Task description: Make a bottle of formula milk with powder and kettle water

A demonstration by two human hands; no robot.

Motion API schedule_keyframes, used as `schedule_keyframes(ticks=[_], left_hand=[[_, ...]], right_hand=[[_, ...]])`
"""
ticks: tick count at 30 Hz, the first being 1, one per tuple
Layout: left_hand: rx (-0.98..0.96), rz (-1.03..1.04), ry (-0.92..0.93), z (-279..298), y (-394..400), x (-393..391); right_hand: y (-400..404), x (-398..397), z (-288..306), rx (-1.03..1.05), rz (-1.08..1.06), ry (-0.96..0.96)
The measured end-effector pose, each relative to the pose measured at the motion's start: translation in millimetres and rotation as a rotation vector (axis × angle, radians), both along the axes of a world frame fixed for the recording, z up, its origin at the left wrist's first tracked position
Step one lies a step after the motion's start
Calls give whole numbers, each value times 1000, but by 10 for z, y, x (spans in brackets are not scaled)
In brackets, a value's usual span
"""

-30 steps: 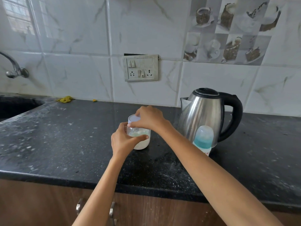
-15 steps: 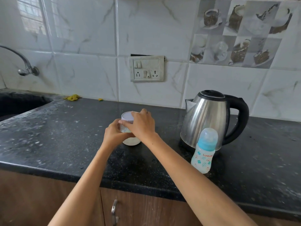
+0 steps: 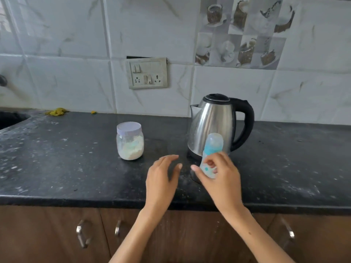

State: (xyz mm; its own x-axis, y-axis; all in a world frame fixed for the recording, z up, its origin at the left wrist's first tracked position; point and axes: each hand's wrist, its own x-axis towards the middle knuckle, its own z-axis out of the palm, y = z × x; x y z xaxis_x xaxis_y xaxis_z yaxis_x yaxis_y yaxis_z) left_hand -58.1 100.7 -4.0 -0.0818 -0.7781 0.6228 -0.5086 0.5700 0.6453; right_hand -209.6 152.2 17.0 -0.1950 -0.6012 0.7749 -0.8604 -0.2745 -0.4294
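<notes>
Before kettle [image 3: 212, 128], right hand [image 3: 220, 175] (fingers curled) around bottle [image 3: 211, 149]

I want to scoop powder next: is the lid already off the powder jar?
No, the pale lid sits on top of the powder jar, which stands alone on the counter.

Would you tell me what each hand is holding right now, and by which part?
The right hand grips the baby bottle around its lower body. The left hand is open and holds nothing.
</notes>
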Motion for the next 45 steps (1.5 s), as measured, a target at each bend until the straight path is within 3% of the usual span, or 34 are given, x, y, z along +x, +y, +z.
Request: schedule_keyframes(ticks=[4, 8, 16, 22, 29, 39, 45], left_hand=[[99, -166, -44, -5, -40, -249], [128, -300, -120, -17, -50, -390], [207, -153, -112, -34, -242, -206], [345, -171, -246, 110, -534, 7], [450, -158, -213, 132, -877, 104], [487, -135, -261, 141, -1052, 165], [407, -101, -242, 72, -950, 174]], right_hand=[[9, -354, -140, 195, -137, -110], [-168, -455, -239, 330, -62, -225], [-579, -181, -164, 405, -4, -146], [-995, 149, -89, 429, 9, -132], [-1324, 356, -43, 438, -49, -125], [-1444, 453, -62, 446, -89, -132], [-1408, 434, -41, 504, -32, -113]])
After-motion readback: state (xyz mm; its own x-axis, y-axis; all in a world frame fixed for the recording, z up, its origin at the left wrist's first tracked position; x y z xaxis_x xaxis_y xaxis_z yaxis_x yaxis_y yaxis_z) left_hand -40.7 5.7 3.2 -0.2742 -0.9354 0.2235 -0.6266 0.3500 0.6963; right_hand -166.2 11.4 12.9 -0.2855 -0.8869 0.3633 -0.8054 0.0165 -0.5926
